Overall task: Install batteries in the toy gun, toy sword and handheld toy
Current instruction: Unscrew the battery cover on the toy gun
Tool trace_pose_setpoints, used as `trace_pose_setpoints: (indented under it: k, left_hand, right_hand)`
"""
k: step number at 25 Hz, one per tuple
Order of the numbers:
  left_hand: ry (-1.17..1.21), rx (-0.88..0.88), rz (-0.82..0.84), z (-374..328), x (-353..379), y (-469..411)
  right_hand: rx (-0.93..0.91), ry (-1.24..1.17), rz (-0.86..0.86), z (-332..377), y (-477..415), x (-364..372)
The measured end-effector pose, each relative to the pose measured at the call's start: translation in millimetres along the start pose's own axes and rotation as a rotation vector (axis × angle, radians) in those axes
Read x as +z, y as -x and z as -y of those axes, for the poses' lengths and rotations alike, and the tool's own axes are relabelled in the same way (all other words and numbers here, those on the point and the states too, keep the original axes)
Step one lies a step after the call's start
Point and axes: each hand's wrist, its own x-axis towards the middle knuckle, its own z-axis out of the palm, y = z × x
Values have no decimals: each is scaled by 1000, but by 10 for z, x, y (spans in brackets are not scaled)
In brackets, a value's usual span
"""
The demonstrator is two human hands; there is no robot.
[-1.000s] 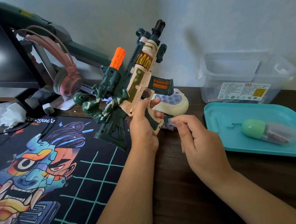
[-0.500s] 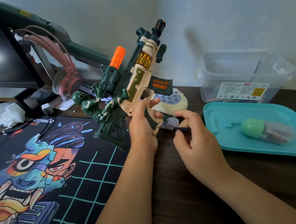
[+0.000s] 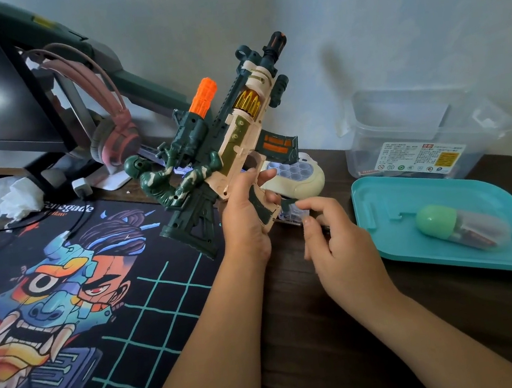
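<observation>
The toy gun point(image 3: 240, 130) is cream and dark green with an orange tip and a green soldier figure on its side. My left hand point(image 3: 245, 221) grips its handle and holds it up over the desk, barrel pointing up and to the right. My right hand point(image 3: 336, 242) is just right of the handle's bottom end, fingers curled, pinching a thin dark tool point(image 3: 325, 229) that is mostly hidden. A dark green flap point(image 3: 288, 203) shows at the bottom of the handle. The cream handheld toy point(image 3: 301, 178) with round buttons lies behind the gun. A long dark green object point(image 3: 136, 82) leans on the wall.
A small clear box point(image 3: 290, 218) sits under the gun handle. To the right is a teal tray point(image 3: 380, 210) holding a green-capped clear capsule point(image 3: 457, 226), with a clear plastic tub point(image 3: 419, 133) behind it. At left are a printed desk mat point(image 3: 83, 298), pink headphones point(image 3: 110, 138), a monitor and crumpled tissue point(image 3: 5, 200).
My right hand took a thin dark tool from beside the clear box and brought it close under the gun handle. My left hand and the gun barely moved.
</observation>
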Motion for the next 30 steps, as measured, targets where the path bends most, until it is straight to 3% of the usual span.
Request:
trace_pose_setpoints:
  k: [6,10,13,17,20,22,25,30]
  left_hand:
    - [-439,115,39,-537,-255,112]
    - [-813,101,55,-848,-448,365]
    - [-764,19,85,-773,-667,542]
    - [-723,42,128,-822,-770,624]
    - [-991,193,92,-875,-805,630]
    - [-1082,149,84,-890,-885,582]
    - [-917,109,-8,-940,-1022,429]
    - [-806,83,40,-930,-1169,423]
  right_hand:
    - [288,-409,-43,101,17,-42]
    - [356,-485,80,190,60,114]
    - [361,-473,127,226,136,255]
    - [375,-426,115,173,220,328]
    - [365,-404,111,160,235,330]
    - [353,-384,118,167,241,326]
    - [355,-386,125,179,225,329]
    - [319,-384,138,176,243,328]
